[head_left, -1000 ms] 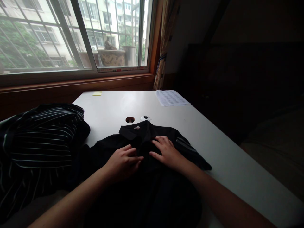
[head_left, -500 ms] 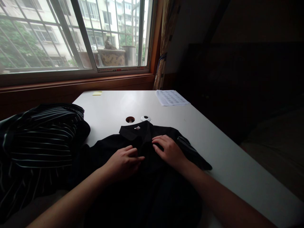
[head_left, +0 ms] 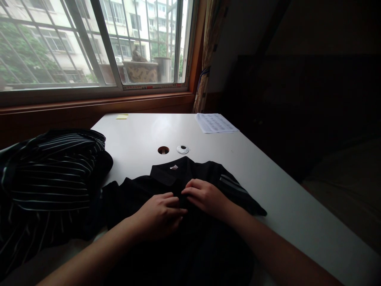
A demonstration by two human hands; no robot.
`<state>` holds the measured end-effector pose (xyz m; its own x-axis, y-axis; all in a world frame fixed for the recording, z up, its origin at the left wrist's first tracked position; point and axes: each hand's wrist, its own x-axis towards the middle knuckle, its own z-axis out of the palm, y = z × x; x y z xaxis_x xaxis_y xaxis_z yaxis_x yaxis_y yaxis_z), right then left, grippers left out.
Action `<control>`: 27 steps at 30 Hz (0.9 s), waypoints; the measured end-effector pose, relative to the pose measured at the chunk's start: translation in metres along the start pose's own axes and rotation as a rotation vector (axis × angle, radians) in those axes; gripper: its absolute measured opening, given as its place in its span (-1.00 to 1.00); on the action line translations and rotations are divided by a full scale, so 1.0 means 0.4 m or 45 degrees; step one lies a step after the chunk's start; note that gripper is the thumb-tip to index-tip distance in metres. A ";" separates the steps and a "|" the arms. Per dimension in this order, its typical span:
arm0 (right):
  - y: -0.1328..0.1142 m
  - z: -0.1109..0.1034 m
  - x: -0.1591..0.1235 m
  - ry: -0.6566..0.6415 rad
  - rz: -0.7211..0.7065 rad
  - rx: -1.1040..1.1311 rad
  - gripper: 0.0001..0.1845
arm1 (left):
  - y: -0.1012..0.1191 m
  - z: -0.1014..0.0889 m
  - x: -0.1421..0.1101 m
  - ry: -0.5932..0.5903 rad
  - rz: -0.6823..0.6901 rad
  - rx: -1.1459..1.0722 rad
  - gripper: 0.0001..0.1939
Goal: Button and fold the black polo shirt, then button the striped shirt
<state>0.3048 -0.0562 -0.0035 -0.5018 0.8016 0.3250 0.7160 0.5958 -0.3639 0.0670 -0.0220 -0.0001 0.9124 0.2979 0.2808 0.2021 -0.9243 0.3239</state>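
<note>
A black collared shirt (head_left: 133, 190) lies front up across the near part of the white table, its collar pointing away from me. A small pale label shows inside the collar, and grey stripes mark the right sleeve. My left hand (head_left: 163, 214) is closed on the shirt's front below the collar, fingers curled into the dark cloth. Close beside it, my right hand (head_left: 205, 196) pinches the front near the collar opening. The cloth between the fingertips is too dark to make out in detail.
A heap of black, white-striped cloth (head_left: 56, 174) sits at the left. Beyond the shirt, the white table (head_left: 143, 133) has a round hole (head_left: 163, 150) and a white cap (head_left: 182, 149). Printed sheets (head_left: 216, 123) and a yellow sticky note (head_left: 122, 116) lie at the far edge, below a barred window.
Both hands have moved slightly toward me. My right hand has come closer to the left, its fingers now drawn together on the cloth. The collar has slid a little nearer.
</note>
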 end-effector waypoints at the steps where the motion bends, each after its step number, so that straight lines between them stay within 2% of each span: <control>1: 0.003 -0.001 -0.001 0.008 0.005 -0.010 -0.79 | 0.000 0.000 0.000 0.007 -0.008 -0.004 -0.75; 5: 0.008 -0.008 -0.002 0.015 0.004 -0.058 -0.84 | -0.007 0.001 -0.001 0.062 -0.063 -0.036 -0.80; 9: 0.009 -0.015 -0.002 0.030 -0.006 -0.087 -0.85 | -0.019 0.008 -0.003 0.125 -0.254 -0.064 -0.88; 12: 0.009 -0.018 -0.003 0.083 -0.030 -0.085 -0.84 | -0.026 0.016 -0.001 0.158 -0.351 -0.067 -0.83; 15: 0.009 -0.019 -0.003 0.157 -0.050 -0.070 -0.83 | -0.028 0.021 0.004 0.124 -0.373 -0.007 -0.67; 17: 0.008 -0.018 -0.003 0.189 -0.056 -0.061 -0.83 | -0.027 0.022 0.008 0.076 -0.399 0.068 -0.62; 20: 0.006 -0.017 -0.003 0.205 -0.054 -0.056 -0.83 | -0.025 0.021 0.010 0.040 -0.422 0.142 -0.64; 27: 0.003 -0.018 -0.004 0.148 -0.022 -0.022 -0.82 | -0.030 0.027 0.007 0.067 -0.404 0.195 -0.66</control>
<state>0.3098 -0.0571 0.0018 -0.4552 0.7794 0.4305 0.7164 0.6077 -0.3427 0.0711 -0.0128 -0.0130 0.7771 0.5838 0.2352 0.5270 -0.8079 0.2639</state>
